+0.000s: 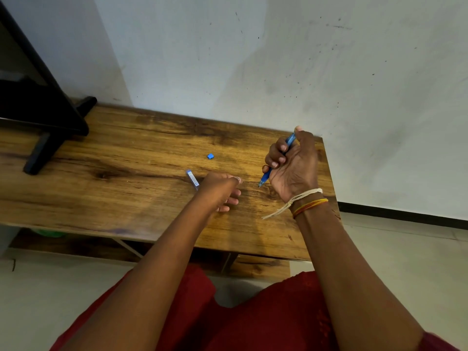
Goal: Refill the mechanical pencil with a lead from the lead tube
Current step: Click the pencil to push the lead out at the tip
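Note:
My right hand (291,163) grips a blue mechanical pencil (266,176) in a fist, tip pointing down at the table, thumb over its top end. My left hand (222,190) hovers low over the wooden table (126,158), fingers curled with thumb and forefinger close together; whether it pinches a lead I cannot tell. A clear lead tube (192,179) with a white label lies on the table, touching or just left of my left hand. A small blue cap (210,156) lies apart, farther back on the table.
A black stand (50,133) with a foot occupies the table's back left. The wall runs behind the table, whose right edge ends just past my right hand. A lower shelf sits beneath the tabletop. My lap in red cloth is below.

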{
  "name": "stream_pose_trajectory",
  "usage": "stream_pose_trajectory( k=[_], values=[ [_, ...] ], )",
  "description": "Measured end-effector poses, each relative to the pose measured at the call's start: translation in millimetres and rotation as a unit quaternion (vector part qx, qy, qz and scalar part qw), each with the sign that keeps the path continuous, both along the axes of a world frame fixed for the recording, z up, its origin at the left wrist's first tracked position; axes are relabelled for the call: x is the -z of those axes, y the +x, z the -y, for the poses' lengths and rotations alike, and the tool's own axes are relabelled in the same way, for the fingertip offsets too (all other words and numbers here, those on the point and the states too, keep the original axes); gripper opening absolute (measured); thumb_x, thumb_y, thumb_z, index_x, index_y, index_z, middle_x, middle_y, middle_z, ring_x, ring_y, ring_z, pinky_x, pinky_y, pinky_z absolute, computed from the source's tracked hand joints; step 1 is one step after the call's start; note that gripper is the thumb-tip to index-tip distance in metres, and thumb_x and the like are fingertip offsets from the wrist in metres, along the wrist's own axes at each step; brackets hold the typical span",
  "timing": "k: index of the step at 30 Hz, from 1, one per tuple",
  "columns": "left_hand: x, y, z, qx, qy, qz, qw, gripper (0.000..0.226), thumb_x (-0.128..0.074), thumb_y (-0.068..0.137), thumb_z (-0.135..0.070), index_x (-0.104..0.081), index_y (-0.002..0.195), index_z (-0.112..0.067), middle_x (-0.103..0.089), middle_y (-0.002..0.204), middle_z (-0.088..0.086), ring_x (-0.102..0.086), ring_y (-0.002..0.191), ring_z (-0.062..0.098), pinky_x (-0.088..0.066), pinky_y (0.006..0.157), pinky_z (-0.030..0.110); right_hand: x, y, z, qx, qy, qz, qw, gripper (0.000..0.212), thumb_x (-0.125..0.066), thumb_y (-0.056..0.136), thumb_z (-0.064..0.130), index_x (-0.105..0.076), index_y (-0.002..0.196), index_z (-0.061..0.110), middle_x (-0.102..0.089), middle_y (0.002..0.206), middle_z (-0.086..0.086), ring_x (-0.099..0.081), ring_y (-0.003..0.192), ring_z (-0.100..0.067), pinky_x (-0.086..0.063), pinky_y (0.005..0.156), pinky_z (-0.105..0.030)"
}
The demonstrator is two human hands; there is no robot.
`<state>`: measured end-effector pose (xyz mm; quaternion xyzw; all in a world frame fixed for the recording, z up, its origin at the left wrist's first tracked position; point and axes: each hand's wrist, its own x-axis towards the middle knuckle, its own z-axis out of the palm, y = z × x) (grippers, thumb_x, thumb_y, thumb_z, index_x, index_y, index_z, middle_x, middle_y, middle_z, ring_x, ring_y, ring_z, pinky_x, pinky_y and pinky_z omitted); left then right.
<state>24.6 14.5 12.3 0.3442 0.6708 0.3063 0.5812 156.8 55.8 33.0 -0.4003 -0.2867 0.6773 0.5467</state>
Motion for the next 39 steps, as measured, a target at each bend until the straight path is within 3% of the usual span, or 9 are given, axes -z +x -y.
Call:
stream_pose_trajectory(
  k=[25,33,39],
  values=[
    [2.2,2.3,0.5,0.006,-0.007,0.008,1.000,0.027,-0.050,0.093,-0.024,-0.066,0.111,-0.012,-0.067,0.096,0.008,-0.063,0.084,0.021,-0.046,0.070,0.028,3.8,1.3,-0.8,-0.012,0.000,-0.019,1.000,0.049,-0.032,0.095,0.050,-0.037,0.058,0.017,-0.028,0.047,0.004,-0.023,0.051,-0.014,-0.025,0.055,-0.030],
    [2.8,2.0,4.0,0.001,-0.038,0.130,0.991,0.031,-0.043,0.097,-0.025,-0.064,0.112,-0.008,-0.064,0.086,0.005,-0.061,0.075,0.018,-0.044,0.067,0.028,3.6,2.8,0.0,-0.002,-0.011,-0.076,0.997,0.049,-0.028,0.093,0.052,-0.033,0.059,0.016,-0.026,0.047,0.004,-0.021,0.052,-0.014,-0.024,0.057,-0.029],
    [4.2,2.6,3.6,0.007,-0.053,0.150,0.987,0.033,-0.039,0.098,-0.030,-0.065,0.101,-0.011,-0.064,0.087,0.005,-0.061,0.076,0.017,-0.045,0.069,0.029,4.4,5.6,0.0,-0.004,-0.009,-0.103,0.995,0.048,-0.026,0.091,0.051,-0.031,0.058,0.017,-0.027,0.045,0.004,-0.021,0.051,-0.013,-0.025,0.058,-0.029]
  ],
)
